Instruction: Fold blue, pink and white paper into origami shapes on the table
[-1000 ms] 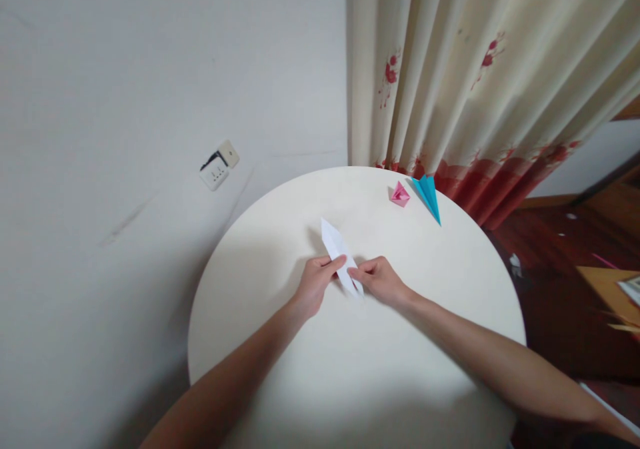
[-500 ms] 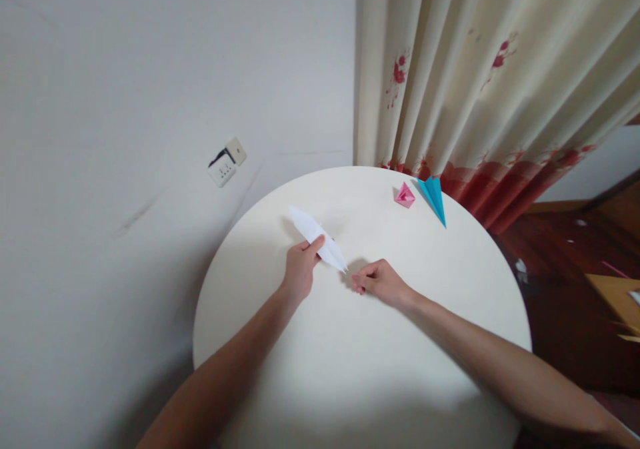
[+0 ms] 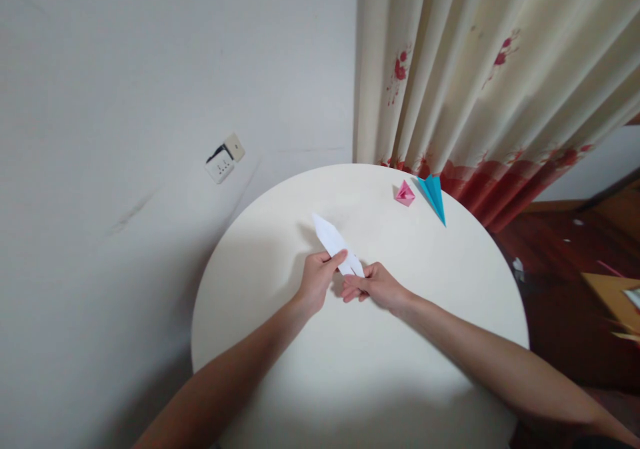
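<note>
Fingers of both hands pinch a folded white paper plane over the round bench.

Left hand (image 3: pixel 316 281) grips the white paper plane (image 3: pixel 336 244) at mid-body, thumb on top; right hand (image 3: pixel 376 285) pinches its near tail end, nose pointing away to the upper left. To crease well, I judge both grips should stay close together and press evenly. Farther right lie a pink paper fold (image 3: pixel 405 194) and a blue paper plane (image 3: pixel 434 197), near the curtain (image 3: pixel 480 69).
</note>
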`<act>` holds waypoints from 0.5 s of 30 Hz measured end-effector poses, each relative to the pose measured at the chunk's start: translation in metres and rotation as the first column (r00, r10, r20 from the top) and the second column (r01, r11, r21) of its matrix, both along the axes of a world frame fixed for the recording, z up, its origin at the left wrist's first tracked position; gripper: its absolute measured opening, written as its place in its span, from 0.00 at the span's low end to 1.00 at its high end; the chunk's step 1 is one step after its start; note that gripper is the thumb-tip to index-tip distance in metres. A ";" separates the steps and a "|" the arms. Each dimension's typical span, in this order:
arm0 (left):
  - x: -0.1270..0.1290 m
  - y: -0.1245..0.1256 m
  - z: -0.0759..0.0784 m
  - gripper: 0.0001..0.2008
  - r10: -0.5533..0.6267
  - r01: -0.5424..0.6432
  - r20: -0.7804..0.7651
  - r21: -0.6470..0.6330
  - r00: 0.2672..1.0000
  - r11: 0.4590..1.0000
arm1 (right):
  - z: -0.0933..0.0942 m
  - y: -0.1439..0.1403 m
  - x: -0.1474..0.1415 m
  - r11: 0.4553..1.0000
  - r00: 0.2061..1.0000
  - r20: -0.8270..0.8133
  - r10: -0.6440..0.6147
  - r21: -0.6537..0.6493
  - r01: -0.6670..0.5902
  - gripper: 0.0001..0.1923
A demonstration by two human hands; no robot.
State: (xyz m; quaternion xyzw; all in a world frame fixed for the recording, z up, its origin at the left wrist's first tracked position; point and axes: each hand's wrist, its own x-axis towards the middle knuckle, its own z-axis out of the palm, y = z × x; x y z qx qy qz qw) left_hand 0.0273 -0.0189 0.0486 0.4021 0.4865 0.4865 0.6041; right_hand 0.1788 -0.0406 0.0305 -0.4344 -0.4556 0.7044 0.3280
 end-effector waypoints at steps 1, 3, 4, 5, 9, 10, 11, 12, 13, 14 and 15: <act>-0.004 0.005 0.001 0.17 0.026 -0.027 0.013 0.008 1.000 1.000 | 0.000 0.000 0.001 1.000 1.000 0.007 0.001 -0.005 -0.001 0.23; -0.012 0.015 0.003 0.18 0.069 -0.070 0.044 0.010 0.997 0.998 | 0.000 0.000 0.002 1.000 1.000 0.016 0.011 -0.009 -0.011 0.23; -0.016 0.021 0.004 0.18 0.093 -0.094 0.060 0.013 0.994 0.995 | -0.001 0.000 0.003 1.000 0.999 0.022 0.028 -0.006 -0.028 0.23; -0.020 0.025 0.004 0.19 0.112 -0.113 0.078 0.012 0.991 0.994 | -0.002 0.000 0.004 0.999 0.998 0.029 0.050 0.002 -0.050 0.22; -0.027 0.033 0.005 0.19 0.116 -0.117 0.102 0.000 0.988 0.993 | -0.005 0.007 0.011 0.994 0.995 0.070 0.075 0.073 -0.080 0.23; -0.025 0.031 0.005 0.19 0.090 -0.090 0.097 -0.005 0.991 0.996 | -0.005 0.010 0.013 0.995 0.997 0.072 0.031 0.093 -0.038 0.25; -0.023 0.028 0.004 0.19 0.050 -0.049 0.092 -0.010 0.995 0.999 | -0.006 0.013 0.014 0.994 0.998 0.064 -0.028 0.107 0.021 0.27; -0.020 0.024 0.003 0.19 0.005 -0.003 0.088 -0.020 0.996 1.000 | -0.006 0.016 0.015 0.990 0.995 0.048 -0.087 0.113 0.081 0.30; -0.016 0.020 0.002 0.18 -0.045 0.047 0.082 -0.027 0.996 0.999 | -0.007 0.018 0.016 0.985 0.991 0.027 -0.130 0.116 0.126 0.32; -0.013 0.016 0.000 0.18 -0.097 0.100 0.078 -0.032 0.992 0.994 | -0.008 0.020 0.016 0.981 0.989 0.005 -0.151 0.121 0.149 0.33; -0.010 0.012 -0.001 0.18 -0.142 0.145 0.075 -0.040 0.987 0.989 | -0.008 0.020 0.016 0.980 0.989 -0.011 -0.145 0.135 0.145 0.32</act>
